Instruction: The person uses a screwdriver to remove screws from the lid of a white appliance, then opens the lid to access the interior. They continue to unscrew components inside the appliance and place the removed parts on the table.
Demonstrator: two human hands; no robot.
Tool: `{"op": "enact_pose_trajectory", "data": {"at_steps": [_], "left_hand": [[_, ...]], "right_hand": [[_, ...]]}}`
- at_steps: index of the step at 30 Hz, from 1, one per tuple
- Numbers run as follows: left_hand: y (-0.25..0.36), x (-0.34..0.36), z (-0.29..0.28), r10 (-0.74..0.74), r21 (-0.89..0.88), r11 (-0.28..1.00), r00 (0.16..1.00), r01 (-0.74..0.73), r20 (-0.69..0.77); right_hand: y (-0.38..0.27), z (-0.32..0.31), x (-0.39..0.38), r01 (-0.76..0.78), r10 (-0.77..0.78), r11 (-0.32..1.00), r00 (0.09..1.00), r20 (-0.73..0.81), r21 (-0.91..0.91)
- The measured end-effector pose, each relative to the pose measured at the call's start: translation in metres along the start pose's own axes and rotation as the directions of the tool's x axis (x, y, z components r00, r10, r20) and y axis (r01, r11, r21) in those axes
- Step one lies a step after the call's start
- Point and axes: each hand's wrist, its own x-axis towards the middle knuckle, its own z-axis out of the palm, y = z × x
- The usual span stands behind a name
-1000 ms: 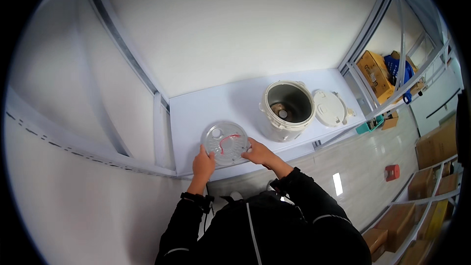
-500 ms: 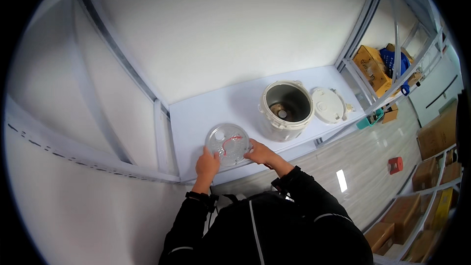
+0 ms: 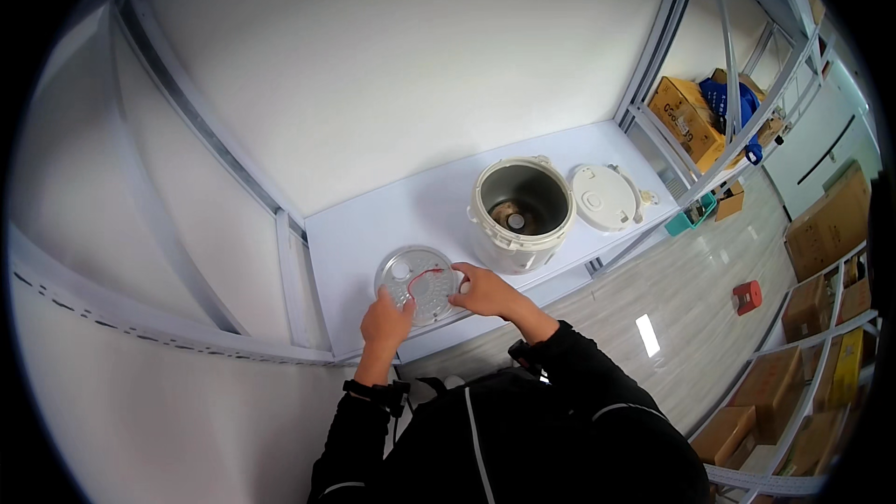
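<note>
A round silvery metal plate with a curved red wire across it is between my hands, close to the table's near edge. My left hand grips its near left side, the thumb over the rim. From the right, my right hand grips the opposite rim, fingers curled. The undersides of both grips are hidden. Just beyond my right hand stands a white rice cooker body, open at the top, with a dark grey inside and a small round disc at its bottom. Right of it lies a round white lid.
The white table sits in a grey metal frame against a white wall. At the right are a yellow box with a blue bag, a teal bin, a red object on the floor and shelved cardboard boxes.
The view has shifted, so the cooker and lid appear farther left. Both hands keep hold of the metal plate, which has moved slightly toward me; my left thumb has shifted along its rim.
</note>
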Motion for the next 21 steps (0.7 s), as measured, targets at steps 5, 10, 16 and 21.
{"op": "enact_pose_trajectory", "data": {"at_steps": [5,10,16,21], "left_hand": [[0.062,-0.024,-0.038,0.341,-0.263,0.9,0.938,-0.347,-0.07],[0.128,-0.038,-0.026,0.53,-0.392,0.7,0.802,-0.597,-0.275],[0.203,-0.045,-0.002,0.712,-0.06,0.528,0.48,-0.847,-0.513],[0.244,-0.04,0.025,0.66,0.015,0.64,0.54,-0.768,-0.522]], "right_hand": [[-0.037,-0.048,-0.028,0.183,-0.175,0.982,0.975,-0.135,0.051],[-0.058,-0.103,-0.072,0.444,-0.404,0.893,0.863,-0.303,0.075],[-0.037,-0.174,-0.128,0.6,-0.472,0.798,0.68,-0.561,0.057],[0.006,-0.219,-0.156,0.612,-0.377,0.77,0.664,-0.646,0.18]]}}
